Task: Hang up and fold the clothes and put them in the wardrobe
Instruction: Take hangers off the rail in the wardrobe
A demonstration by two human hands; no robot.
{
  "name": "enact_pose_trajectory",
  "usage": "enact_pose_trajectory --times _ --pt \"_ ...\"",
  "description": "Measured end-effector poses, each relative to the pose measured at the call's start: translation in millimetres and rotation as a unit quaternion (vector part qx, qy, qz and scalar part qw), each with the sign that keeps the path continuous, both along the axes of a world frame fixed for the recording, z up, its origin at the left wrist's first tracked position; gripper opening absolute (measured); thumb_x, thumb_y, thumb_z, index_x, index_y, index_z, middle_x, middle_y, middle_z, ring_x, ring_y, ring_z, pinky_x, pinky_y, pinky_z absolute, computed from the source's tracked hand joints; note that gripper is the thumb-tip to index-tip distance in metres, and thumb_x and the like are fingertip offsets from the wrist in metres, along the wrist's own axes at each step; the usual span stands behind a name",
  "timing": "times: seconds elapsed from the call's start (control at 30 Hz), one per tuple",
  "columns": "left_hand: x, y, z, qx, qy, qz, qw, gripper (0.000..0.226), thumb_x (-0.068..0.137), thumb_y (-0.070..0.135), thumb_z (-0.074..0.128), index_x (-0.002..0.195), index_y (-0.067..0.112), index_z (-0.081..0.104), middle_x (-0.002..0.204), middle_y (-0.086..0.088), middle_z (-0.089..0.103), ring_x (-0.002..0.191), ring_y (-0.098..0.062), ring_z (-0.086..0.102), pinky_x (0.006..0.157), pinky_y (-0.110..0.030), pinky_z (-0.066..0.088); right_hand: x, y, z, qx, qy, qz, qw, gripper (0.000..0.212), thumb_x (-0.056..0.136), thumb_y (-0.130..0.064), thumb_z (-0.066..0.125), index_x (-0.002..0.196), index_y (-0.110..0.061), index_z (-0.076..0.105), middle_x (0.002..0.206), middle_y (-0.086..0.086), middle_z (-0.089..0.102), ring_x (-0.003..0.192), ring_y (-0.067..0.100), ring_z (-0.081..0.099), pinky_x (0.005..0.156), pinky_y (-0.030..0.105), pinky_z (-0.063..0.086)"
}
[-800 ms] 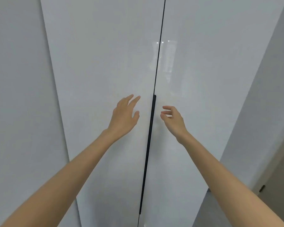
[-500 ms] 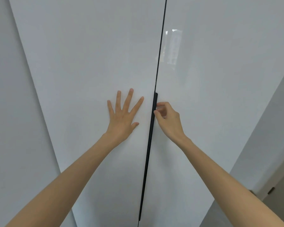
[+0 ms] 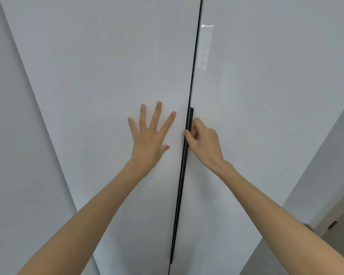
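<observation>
Left hand [image 3: 150,138] flat on the wardrobe door [image 3: 107,76]; right hand [image 3: 204,141] grips the black handle [image 3: 184,165].

We stand close before two wardrobe doors, the left door [image 3: 107,66] and the right door [image 3: 266,86], which meet at a seam down the middle, with a long handle [image 3: 184,175] set upright along that seam. Our left hand [image 3: 149,139] lies flat on the left door just beside the handle, and our right hand [image 3: 205,143] grips the handle's upper part from the right. The left wall [image 3: 12,155] flanks the doors on one side, the right wall [image 3: 326,165] on the other.
</observation>
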State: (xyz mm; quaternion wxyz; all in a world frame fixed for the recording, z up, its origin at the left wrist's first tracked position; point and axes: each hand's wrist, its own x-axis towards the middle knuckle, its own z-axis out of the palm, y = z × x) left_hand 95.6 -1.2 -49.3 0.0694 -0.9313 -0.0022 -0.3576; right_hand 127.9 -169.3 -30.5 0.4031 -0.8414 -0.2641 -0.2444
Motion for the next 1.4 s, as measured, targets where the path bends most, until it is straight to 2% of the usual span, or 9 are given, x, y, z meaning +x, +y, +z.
enact_pose_trajectory --times 0.2,0.37,0.43,0.53,0.73,0.9,1.1,1.23,1.4 --pt "-26.8 -9.4 7.6 -0.029 0.065 -0.004 0.997 0.088 0.094 0.03 0.055 0.15 0.036 -0.013 0.16 -0.002 -0.016 0.146 -0.037 0.0 0.112 -0.062 0.018 -52.0 -17.3 1.7 0.0 -0.003 -0.005 1.0 0.023 0.094 -0.018 0.055 0.078 -0.011 0.04 0.064 0.006 0.058 0.061 0.027 0.062 0.061 0.038 0.048" --pt "-76.8 -33.4 2.6 -0.097 0.132 -0.062 0.984 0.07 0.099 0.032 0.046 0.153 0.034 0.001 0.159 0.0 0.019 0.141 -0.028 0.026 0.114 -0.053 0.021 -97.6 -44.7 -7.6 -0.01 -0.014 -0.035 0.999 0.021 0.095 -0.027 0.055 0.081 -0.016 0.043 0.063 -0.004 0.057 0.057 0.018 0.062 0.058 0.033 0.052" --pt "-98.8 -48.1 -1.1 -0.173 0.182 -0.133 0.959 0.072 0.096 0.032 0.053 0.153 0.033 0.009 0.153 -0.001 0.033 0.136 -0.026 0.036 0.111 -0.047 0.033 -114.1 -58.7 -10.0 -0.014 -0.012 -0.042 0.999 0.02 0.095 -0.032 0.055 0.083 -0.019 0.046 0.066 -0.007 0.058 0.059 0.013 0.063 0.053 0.022 0.053" --pt "-132.6 -71.6 -12.8 -0.269 0.285 -0.256 0.884 0.077 0.089 0.025 0.066 0.151 0.03 0.02 0.148 -0.001 0.041 0.134 -0.021 0.041 0.11 -0.04 0.038 -140.1 -80.4 -10.1 -0.003 0.002 -0.037 0.999 0.018 0.094 -0.035 0.055 0.084 -0.023 0.046 0.072 -0.007 0.059 0.065 0.006 0.063 0.046 0.012 0.049" --pt "-176.1 -117.9 -43.0 -0.306 0.342 -0.355 0.814 0.064 0.091 0.027 0.063 0.147 0.028 0.033 0.138 0.007 0.053 0.128 -0.011 0.047 0.111 -0.039 0.037 -191.1 -124.2 -6.7 -0.011 0.017 -0.058 0.998 0.018 0.095 -0.035 0.054 0.082 -0.031 0.043 0.077 -0.009 0.059 0.069 0.004 0.064 0.048 0.011 0.05" --pt "-195.7 -154.4 -54.2 -0.288 0.314 -0.387 0.818 0.06 0.093 0.033 0.058 0.147 0.029 0.032 0.131 0.001 0.06 0.122 -0.013 0.054 0.104 -0.032 0.042 -232.0 -164.8 -6.8 0.0 0.015 -0.091 0.996 0.021 0.096 -0.035 0.055 0.08 -0.029 0.043 0.075 -0.006 0.058 0.063 0.013 0.064 0.053 0.021 0.056" --pt "-213.8 -214.6 -56.8 -0.323 0.32 -0.422 0.784 0.056 0.094 0.03 0.057 0.145 0.018 0.038 0.116 0.001 0.069 0.116 -0.014 0.061 0.106 -0.035 0.043 -268.2 -221.9 -11.6 0.039 -0.003 -0.15 0.988 0.024 0.094 -0.043 0.055 0.077 -0.034 0.04 0.071 -0.006 0.055 0.061 0.015 0.061 0.051 0.024 0.056" --pt "-222.3 -266.7 -61.2 -0.327 0.359 -0.427 0.763 0.065 0.095 0.036 0.054 0.151 0.026 0.022 0.126 -0.002 0.064 0.12 -0.016 0.058 0.107 -0.036 0.041 -281.9 -267.6 -14.2 0.061 -0.003 -0.181 0.982 0.027 0.093 -0.049 0.055 0.08 -0.028 0.043 0.073 -0.004 0.056 0.061 0.017 0.061 0.048 0.026 0.054" --pt "-227.9 -326.5 -69.6 -0.338 0.371 -0.399 0.767 0.074 0.095 0.045 0.051 0.153 0.031 0.008 0.132 -0.005 0.06 0.121 -0.02 0.057 0.105 -0.029 0.039 -291.0 -323.4 -15.2 0.089 0.026 -0.181 0.979 0.027 0.09 -0.052 0.055 0.087 -0.027 0.048 0.073 -0.007 0.057 0.063 0.016 0.062 0.047 0.026 0.054"
